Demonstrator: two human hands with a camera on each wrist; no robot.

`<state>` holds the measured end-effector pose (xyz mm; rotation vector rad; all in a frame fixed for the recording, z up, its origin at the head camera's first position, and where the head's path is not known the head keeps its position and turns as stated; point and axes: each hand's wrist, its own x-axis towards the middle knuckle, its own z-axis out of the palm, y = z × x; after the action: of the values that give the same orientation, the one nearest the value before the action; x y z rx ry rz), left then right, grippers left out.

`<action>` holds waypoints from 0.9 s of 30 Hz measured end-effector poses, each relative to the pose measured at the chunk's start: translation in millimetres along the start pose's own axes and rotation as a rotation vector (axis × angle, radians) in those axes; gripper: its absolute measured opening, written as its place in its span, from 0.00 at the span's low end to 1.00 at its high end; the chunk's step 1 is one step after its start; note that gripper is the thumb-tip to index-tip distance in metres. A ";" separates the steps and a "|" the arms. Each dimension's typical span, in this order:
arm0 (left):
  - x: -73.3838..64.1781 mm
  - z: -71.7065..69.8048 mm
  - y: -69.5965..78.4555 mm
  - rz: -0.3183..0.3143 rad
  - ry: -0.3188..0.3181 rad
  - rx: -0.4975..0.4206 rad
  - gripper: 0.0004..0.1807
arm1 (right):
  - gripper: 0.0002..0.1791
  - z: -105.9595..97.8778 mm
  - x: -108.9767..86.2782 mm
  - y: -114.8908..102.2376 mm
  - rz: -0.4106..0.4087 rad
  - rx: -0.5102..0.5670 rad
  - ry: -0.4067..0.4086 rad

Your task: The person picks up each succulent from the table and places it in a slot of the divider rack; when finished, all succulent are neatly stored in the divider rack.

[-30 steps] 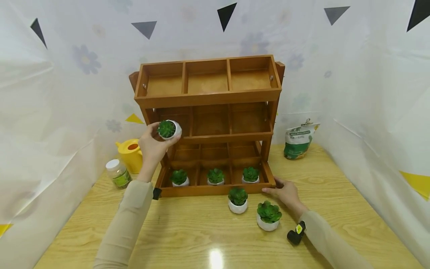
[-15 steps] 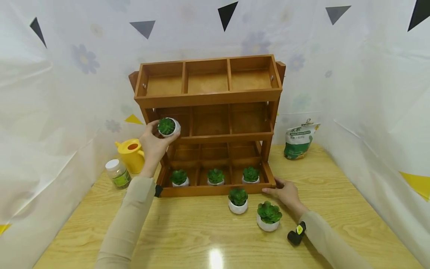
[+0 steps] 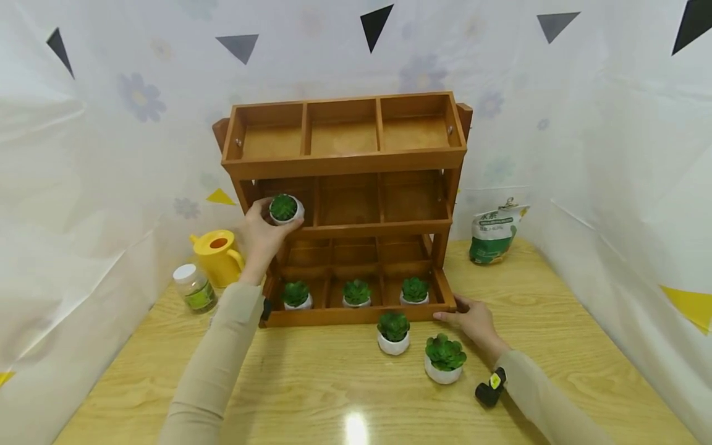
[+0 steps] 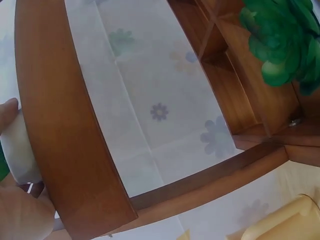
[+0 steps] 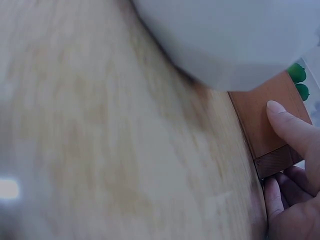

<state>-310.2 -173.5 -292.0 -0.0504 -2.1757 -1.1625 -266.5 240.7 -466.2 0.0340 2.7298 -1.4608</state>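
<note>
My left hand point(image 3: 264, 240) holds a small potted succulent point(image 3: 286, 209) by its white pot, thumb on one side and fingers on the other. It is held tilted at the left compartment of the middle tier of a brown wooden plant shelf point(image 3: 345, 162). In the left wrist view, a wooden board partly hides the white pot point(image 4: 21, 150). My right hand point(image 3: 471, 319) grips the right front corner of the bottom tier; in the right wrist view its thumb point(image 5: 287, 122) lies on the front board, fingers curled at the end. Three potted succulents point(image 3: 356, 293) stand in the bottom tier.
Two more potted succulents, one point(image 3: 393, 334) before the shelf and one point(image 3: 444, 360) near my right wrist, stand on the wooden table point(image 3: 311, 383). A yellow watering can point(image 3: 218, 259) and a lidded jar point(image 3: 194, 289) are at left. A clipped green-and-white bag point(image 3: 497, 235) stands at right.
My left hand has brought the potted succulent slightly to the right, closer in front of the middle tier's left compartment. The right hand stays at the shelf corner.
</note>
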 end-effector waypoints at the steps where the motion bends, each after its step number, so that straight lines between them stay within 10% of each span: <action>1: 0.5 -0.1 -0.2 -0.008 -0.013 0.001 0.40 | 0.52 0.0 0.0 0.1 0.003 -0.002 -0.003; 27: 16.9 -8.0 4.4 -0.047 -0.219 0.195 0.37 | 0.52 1.0 -0.4 -1.8 0.018 0.008 0.001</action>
<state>-317.7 -181.2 -276.1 -0.0445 -2.4868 -1.0040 -266.1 238.9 -465.2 0.0593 2.7171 -1.4676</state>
